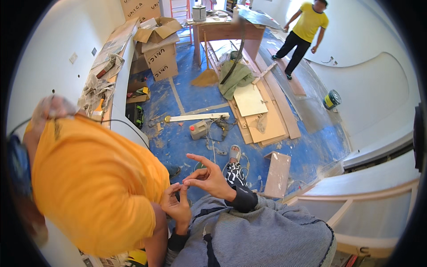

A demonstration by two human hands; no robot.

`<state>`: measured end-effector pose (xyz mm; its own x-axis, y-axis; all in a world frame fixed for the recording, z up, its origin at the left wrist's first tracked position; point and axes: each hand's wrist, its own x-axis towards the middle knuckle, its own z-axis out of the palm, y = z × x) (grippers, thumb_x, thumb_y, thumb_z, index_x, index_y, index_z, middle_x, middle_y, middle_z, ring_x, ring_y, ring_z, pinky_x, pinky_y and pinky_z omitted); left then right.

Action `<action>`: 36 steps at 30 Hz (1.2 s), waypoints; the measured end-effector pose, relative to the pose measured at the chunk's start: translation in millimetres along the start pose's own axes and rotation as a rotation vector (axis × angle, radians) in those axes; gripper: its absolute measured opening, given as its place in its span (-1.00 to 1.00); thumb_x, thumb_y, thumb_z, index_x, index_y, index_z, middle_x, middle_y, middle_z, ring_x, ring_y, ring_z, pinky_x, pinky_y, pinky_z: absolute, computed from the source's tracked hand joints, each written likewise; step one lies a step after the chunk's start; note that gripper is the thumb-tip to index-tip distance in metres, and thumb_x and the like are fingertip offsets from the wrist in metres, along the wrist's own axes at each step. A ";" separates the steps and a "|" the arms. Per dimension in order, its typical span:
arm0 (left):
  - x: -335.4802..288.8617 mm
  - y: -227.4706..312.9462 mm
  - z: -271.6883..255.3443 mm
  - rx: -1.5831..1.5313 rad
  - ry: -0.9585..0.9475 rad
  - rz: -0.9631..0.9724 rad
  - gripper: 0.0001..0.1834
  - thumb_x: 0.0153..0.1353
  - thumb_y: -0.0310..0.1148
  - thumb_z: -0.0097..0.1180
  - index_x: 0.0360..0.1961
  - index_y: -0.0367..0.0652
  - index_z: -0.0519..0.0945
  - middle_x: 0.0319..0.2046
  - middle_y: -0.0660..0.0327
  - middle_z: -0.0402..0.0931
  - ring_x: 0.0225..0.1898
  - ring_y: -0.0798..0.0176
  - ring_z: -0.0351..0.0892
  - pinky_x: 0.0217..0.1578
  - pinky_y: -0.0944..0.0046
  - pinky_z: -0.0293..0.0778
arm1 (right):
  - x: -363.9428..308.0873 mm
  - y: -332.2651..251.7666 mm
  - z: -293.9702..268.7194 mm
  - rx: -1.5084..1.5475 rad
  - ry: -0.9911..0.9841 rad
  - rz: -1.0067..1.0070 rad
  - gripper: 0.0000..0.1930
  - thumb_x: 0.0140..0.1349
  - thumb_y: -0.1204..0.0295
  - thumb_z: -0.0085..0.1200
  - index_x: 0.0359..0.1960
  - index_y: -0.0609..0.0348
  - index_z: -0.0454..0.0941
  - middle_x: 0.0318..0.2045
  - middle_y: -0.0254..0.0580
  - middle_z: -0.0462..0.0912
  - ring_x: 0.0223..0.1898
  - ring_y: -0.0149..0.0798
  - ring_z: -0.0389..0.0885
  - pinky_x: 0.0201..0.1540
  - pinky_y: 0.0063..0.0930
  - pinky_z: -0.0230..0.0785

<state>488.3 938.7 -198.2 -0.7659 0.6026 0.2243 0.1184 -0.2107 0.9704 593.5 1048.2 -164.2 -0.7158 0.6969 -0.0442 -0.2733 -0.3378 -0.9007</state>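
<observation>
Close together in front of my body, my two hands meet at the fingertips. On my right hand [210, 179] the index finger sticks out, while the thumb and another finger pinch near the left fingertips. My left hand [177, 205] has its thumb and fingers drawn up toward that same spot. Whatever may be between the fingertips is too small to make out. Dark cuffs and a grey striped garment [267, 227] cover my arms and body. Just left of my hands is a person in an orange shirt [93, 178], who hides part of the room.
Blue sheeting [164, 138] covers the floor. On it lie a grey jug [198, 130], a white strip [195, 117], stacked boards [267, 120] and a step-like wooden piece [278, 173]. Cardboard boxes [161, 60] and a broom [206, 76] stand farther off. Another person in yellow [310, 24] walks at right.
</observation>
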 end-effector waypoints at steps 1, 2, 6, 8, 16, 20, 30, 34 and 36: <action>8.4 -7.4 10.7 0.041 -0.026 0.005 -0.80 0.18 -0.67 0.31 -0.18 -0.37 0.58 -0.29 0.15 0.60 -0.23 0.32 0.60 -0.12 0.36 0.53 | 13.6 -1.6 -14.5 -0.025 -0.017 -0.001 -0.18 0.20 0.62 0.31 0.45 0.23 0.12 -0.27 -0.12 0.76 -0.15 -0.36 0.72 0.01 -0.49 0.54; 16.4 -15.4 20.7 0.081 -0.051 0.010 -0.80 0.19 -0.68 0.30 -0.18 -0.36 0.57 -0.30 0.16 0.59 -0.23 0.32 0.60 -0.11 0.35 0.53 | 27.8 -2.9 -31.1 -0.050 -0.034 -0.003 -0.18 0.19 0.62 0.32 0.45 0.23 0.12 -0.28 -0.12 0.76 -0.15 -0.36 0.72 0.01 -0.49 0.55; 51.0 -39.9 92.8 0.174 0.021 0.000 -0.81 0.13 -0.69 0.33 -0.26 -0.35 0.57 -0.33 0.16 0.60 -0.28 0.33 0.59 -0.17 0.36 0.53 | 87.3 -25.7 -104.3 -0.117 -0.081 0.031 -0.21 0.16 0.59 0.35 0.41 0.24 0.20 -0.30 -0.14 0.77 -0.18 -0.41 0.73 -0.06 -0.57 0.51; 73.9 -52.7 144.2 0.236 0.074 0.031 -0.82 0.16 -0.68 0.30 -0.23 -0.35 0.58 -0.35 0.17 0.60 -0.31 0.34 0.59 -0.18 0.35 0.52 | 121.5 -46.0 -147.2 -0.164 -0.094 0.050 -0.22 0.15 0.59 0.36 0.40 0.24 0.23 -0.32 -0.15 0.77 -0.19 -0.41 0.73 -0.07 -0.57 0.51; 177.4 -95.4 321.6 0.396 0.116 -0.073 -0.78 0.26 -0.59 0.17 -0.06 -0.30 0.61 -0.36 0.24 0.55 -0.34 0.39 0.52 -0.26 0.35 0.47 | 251.9 -198.5 -404.8 -0.292 0.323 -0.123 -0.48 0.32 0.55 0.19 0.29 0.32 0.35 -0.43 -0.17 0.73 -0.37 -0.39 0.71 -0.20 -0.55 0.53; 230.4 -108.7 392.0 0.458 0.019 0.007 -0.76 0.29 -0.55 0.11 -0.03 -0.30 0.65 -0.33 0.23 0.55 -0.35 0.37 0.49 -0.34 0.33 0.41 | 265.5 -239.1 -479.3 -0.353 0.480 -0.166 -0.60 0.41 0.44 0.12 0.22 0.32 0.43 -0.49 -0.24 0.68 -0.46 -0.42 0.66 -0.32 -0.57 0.48; 311.4 -163.7 468.5 0.410 0.000 -0.035 -0.83 0.26 -0.55 0.13 -0.15 -0.28 0.68 -0.38 0.20 0.54 -0.46 0.33 0.45 -0.43 0.31 0.36 | 287.9 -154.4 -500.6 -0.382 0.093 0.184 -0.67 0.33 0.45 0.23 0.09 0.28 0.57 -0.12 -0.30 0.71 -0.20 -0.56 0.63 -0.16 -0.67 0.45; 355.9 -198.1 497.3 0.371 -0.028 -0.050 -0.88 0.26 -0.52 0.16 -0.21 -0.27 0.67 -0.36 0.21 0.56 -0.42 0.34 0.50 -0.38 0.34 0.40 | 329.6 -160.3 -535.5 -0.611 0.208 0.143 -0.74 0.33 0.41 0.24 -0.01 0.26 0.64 -0.25 -0.35 0.73 -0.34 -0.59 0.61 -0.26 -0.66 0.45; 389.9 -229.5 507.7 0.365 -0.032 -0.001 -0.89 0.27 -0.50 0.18 -0.21 -0.27 0.67 -0.34 0.20 0.57 -0.40 0.34 0.53 -0.36 0.34 0.42 | 361.8 -177.8 -552.4 -0.590 0.296 0.072 -0.78 0.35 0.42 0.21 -0.07 0.29 0.65 -0.31 -0.32 0.74 -0.28 -0.52 0.69 -0.25 -0.65 0.49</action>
<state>483.3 1612.8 -287.8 -0.7467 0.6277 0.2203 0.3396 0.0750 0.9376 738.1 1709.8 -258.9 -0.4895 0.8583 -0.1539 0.2262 -0.0454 -0.9730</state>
